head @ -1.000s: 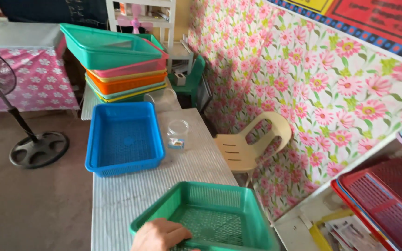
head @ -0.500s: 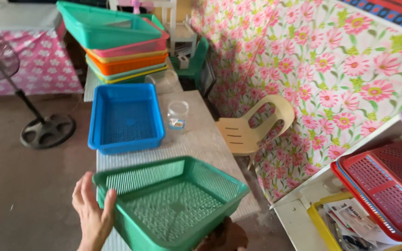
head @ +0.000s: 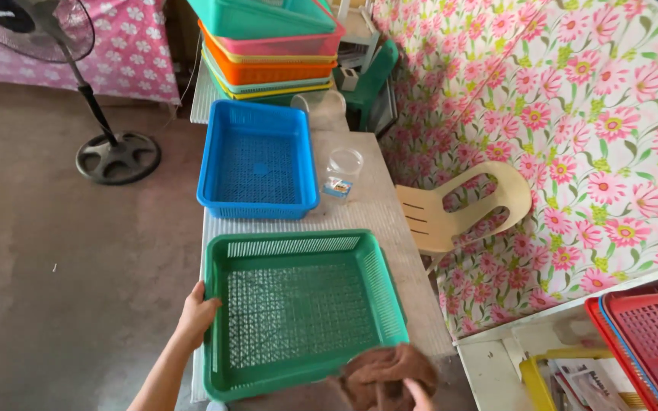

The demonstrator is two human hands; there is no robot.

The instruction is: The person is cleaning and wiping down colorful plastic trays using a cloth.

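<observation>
Half a second ago the green basket (head: 302, 312) was tipped up off the table with the left hand spread open beside it; now it lies flat on the table (head: 390, 205) in the lower middle of the frame, and the left hand (head: 196, 316) has closed its fingers on the basket's left rim. The right hand (head: 419, 394), at the bottom edge, is mostly hidden under a brown cloth (head: 382, 373) that it presses against the basket's near right corner; it seems to be clutching the cloth, though the fingers barely show. The green basket is empty, a shallow rectangular tray of slotted plastic with a lattice floor through which the table shows. Just beyond it, towards the centre of the frame, sits a blue basket (head: 257, 160) of the same kind, also empty, and close on its right stands a clear plastic jar (head: 340, 173) with something small and coloured at the bottom. At the top of the frame is a stack of baskets (head: 268, 46), teal, pink, orange and yellow. A tan plastic chair (head: 462, 205) stands right of the table against a pink flowered wall covering (head: 573, 114). A standing fan (head: 108, 144) is on the floor at upper left, and red baskets (head: 645, 335) sit on a shelf at lower right.
</observation>
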